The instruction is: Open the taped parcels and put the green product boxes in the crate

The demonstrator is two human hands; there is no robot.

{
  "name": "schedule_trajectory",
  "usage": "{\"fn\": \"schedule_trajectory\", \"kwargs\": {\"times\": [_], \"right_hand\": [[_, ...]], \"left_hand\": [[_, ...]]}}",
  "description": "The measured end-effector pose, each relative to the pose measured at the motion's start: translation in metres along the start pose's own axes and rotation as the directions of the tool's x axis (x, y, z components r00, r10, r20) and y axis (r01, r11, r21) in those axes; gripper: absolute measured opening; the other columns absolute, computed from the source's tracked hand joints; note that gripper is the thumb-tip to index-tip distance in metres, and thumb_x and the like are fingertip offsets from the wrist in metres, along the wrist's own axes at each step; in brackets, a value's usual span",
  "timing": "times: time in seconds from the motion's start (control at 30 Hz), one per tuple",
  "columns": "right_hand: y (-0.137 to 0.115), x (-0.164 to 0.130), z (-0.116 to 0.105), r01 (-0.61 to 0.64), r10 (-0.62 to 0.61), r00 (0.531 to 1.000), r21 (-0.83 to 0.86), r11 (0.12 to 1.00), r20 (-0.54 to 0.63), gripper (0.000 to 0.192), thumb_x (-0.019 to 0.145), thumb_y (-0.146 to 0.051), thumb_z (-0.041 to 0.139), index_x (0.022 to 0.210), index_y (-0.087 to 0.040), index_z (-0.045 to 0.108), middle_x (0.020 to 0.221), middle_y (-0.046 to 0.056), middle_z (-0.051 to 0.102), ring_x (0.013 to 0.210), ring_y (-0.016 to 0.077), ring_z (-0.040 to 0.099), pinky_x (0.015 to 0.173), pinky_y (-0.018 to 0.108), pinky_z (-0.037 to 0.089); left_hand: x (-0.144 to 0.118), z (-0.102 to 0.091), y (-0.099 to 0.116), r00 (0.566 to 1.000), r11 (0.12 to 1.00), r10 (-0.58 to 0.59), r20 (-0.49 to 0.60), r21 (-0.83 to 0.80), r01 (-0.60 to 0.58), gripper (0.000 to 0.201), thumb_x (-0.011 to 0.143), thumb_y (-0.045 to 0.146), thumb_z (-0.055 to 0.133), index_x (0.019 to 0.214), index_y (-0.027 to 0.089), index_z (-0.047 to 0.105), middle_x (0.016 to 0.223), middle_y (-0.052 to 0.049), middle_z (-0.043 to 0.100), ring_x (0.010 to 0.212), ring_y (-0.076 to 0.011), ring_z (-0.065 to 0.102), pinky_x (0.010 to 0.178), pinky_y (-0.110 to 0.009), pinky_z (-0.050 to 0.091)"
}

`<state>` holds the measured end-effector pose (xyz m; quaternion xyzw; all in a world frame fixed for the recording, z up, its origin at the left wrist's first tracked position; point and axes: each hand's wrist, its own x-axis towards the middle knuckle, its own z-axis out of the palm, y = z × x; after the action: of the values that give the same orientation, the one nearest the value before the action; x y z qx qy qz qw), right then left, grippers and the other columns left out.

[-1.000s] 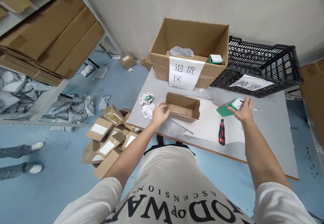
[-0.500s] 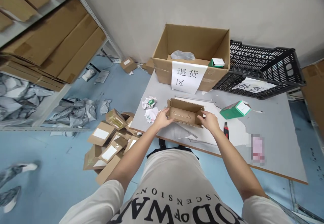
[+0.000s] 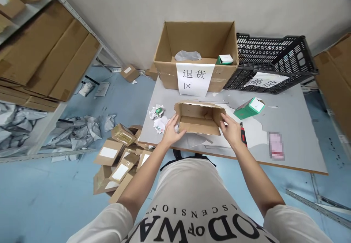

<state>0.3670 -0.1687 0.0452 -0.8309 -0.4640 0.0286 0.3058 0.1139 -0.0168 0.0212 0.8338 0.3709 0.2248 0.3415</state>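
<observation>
Two hands grip one small cardboard box.
Left hand (image 3: 170, 130) and right hand (image 3: 231, 130) each curl around an end of the open, empty brown box (image 3: 198, 118), tilted up near the surface (image 3: 296, 126) edge.

Grey table (image 3: 296, 126); green box (image 3: 249, 108), labelled carton (image 3: 195, 52), black crate (image 3: 270, 63), knife (image 3: 242, 134)

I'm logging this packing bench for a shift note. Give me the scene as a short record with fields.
left hand: grips left end of small open carton
right hand: grips its right end
carton: open, tilted toward the person
table: green box, utility knife, crumpled paper
back: labelled big carton, black crate
floor: small parcels
</observation>
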Motion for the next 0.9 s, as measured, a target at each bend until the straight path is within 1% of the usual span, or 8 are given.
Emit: {"fn": "schedule_trajectory", "kwargs": {"times": [0.1, 0.2, 0.33, 0.5, 0.57, 0.7, 0.9], "right_hand": [[0.0015, 0.0002, -0.0013, 0.003, -0.003, 1.000, -0.005, 1.000, 0.004, 0.039, 0.085, -0.022, 0.047, 0.122, -0.016, 0.061, 0.124, 0.010, 0.061, 0.115, 0.0230, 0.058, 0.099, 0.037, 0.046], [0.0026, 0.0007, -0.0020, 0.006, -0.006, 1.000, -0.011, 1.000, 0.019, 0.040, 0.085, -0.022, 0.046, 0.123, -0.016, 0.060, 0.124, 0.010, 0.061, 0.116, 0.0233, 0.057, 0.101, 0.038, 0.045], [0.0038, 0.0021, -0.0026, 0.009, -0.009, 0.999, -0.013, 1.000, 0.040, 0.041, 0.085, -0.022, 0.046, 0.123, -0.016, 0.060, 0.125, 0.010, 0.060, 0.116, 0.0244, 0.057, 0.099, 0.039, 0.047], [0.0064, 0.0031, -0.0021, 0.008, -0.007, 0.997, -0.010, 1.000, 0.074, 0.041, 0.084, -0.022, 0.047, 0.123, -0.017, 0.060, 0.126, 0.010, 0.060, 0.113, 0.0257, 0.059, 0.098, 0.042, 0.047], [0.0077, 0.0030, -0.0013, 0.004, -0.003, 0.997, -0.011, 1.000, 0.081, 0.041, 0.084, -0.022, 0.047, 0.123, -0.018, 0.059, 0.127, 0.010, 0.059, 0.112, 0.0259, 0.059, 0.098, 0.043, 0.046], [0.0094, 0.0025, 0.0001, 0.002, -0.001, 0.995, -0.012, 1.000, 0.102, 0.041, 0.084, -0.024, 0.049, 0.123, -0.018, 0.060, 0.126, 0.010, 0.060, 0.105, 0.0254, 0.063, 0.096, 0.043, 0.047], [0.0087, 0.0034, 0.0018, 0.006, 0.000, 0.991, -0.044, 0.999, 0.133, 0.041, 0.083, -0.027, 0.050, 0.121, -0.017, 0.060, 0.125, 0.012, 0.060, 0.099, 0.0251, 0.066, 0.094, 0.042, 0.048]], "left_hand": [[0.0003, 0.0008, 0.0001, 1.000, 1.000, 0.007, 0.007, -0.020, -0.007, 0.084, 0.069, 0.037, 0.071, 0.142, 0.021, 0.033, 0.146, -0.011, 0.034, 0.133, -0.0284, 0.036, 0.098, -0.040, 0.049], [0.0004, 0.0004, 0.0005, 1.000, 1.000, 0.000, 0.014, -0.014, 0.001, 0.084, 0.069, 0.037, 0.071, 0.142, 0.021, 0.033, 0.146, -0.011, 0.035, 0.133, -0.0288, 0.036, 0.098, -0.041, 0.048], [0.0006, -0.0007, 0.0031, 0.999, 1.000, -0.018, 0.026, -0.023, 0.019, 0.083, 0.068, 0.037, 0.071, 0.141, 0.022, 0.034, 0.146, -0.011, 0.034, 0.133, -0.0290, 0.036, 0.099, -0.042, 0.047], [-0.0007, -0.0010, 0.0087, 0.999, 0.996, -0.046, 0.019, -0.080, 0.048, 0.081, 0.068, 0.035, 0.071, 0.139, 0.017, 0.038, 0.145, -0.013, 0.036, 0.133, -0.0279, 0.037, 0.096, -0.038, 0.051], [-0.0015, -0.0004, 0.0093, 0.998, 0.994, -0.061, 0.030, -0.089, 0.063, 0.081, 0.067, 0.036, 0.071, 0.138, 0.015, 0.039, 0.144, -0.014, 0.037, 0.133, -0.0283, 0.037, 0.095, -0.038, 0.051], [-0.0035, 0.0023, 0.0065, 0.997, 0.994, -0.067, 0.045, -0.082, 0.071, 0.082, 0.067, 0.036, 0.072, 0.138, 0.015, 0.038, 0.144, -0.014, 0.038, 0.133, -0.0297, 0.036, 0.095, -0.041, 0.051], [-0.0051, 0.0048, 0.0021, 0.995, 0.994, -0.075, 0.061, -0.070, 0.079, 0.082, 0.067, 0.036, 0.071, 0.138, 0.012, 0.038, 0.144, -0.015, 0.037, 0.133, -0.0297, 0.035, 0.094, -0.039, 0.051]]}}
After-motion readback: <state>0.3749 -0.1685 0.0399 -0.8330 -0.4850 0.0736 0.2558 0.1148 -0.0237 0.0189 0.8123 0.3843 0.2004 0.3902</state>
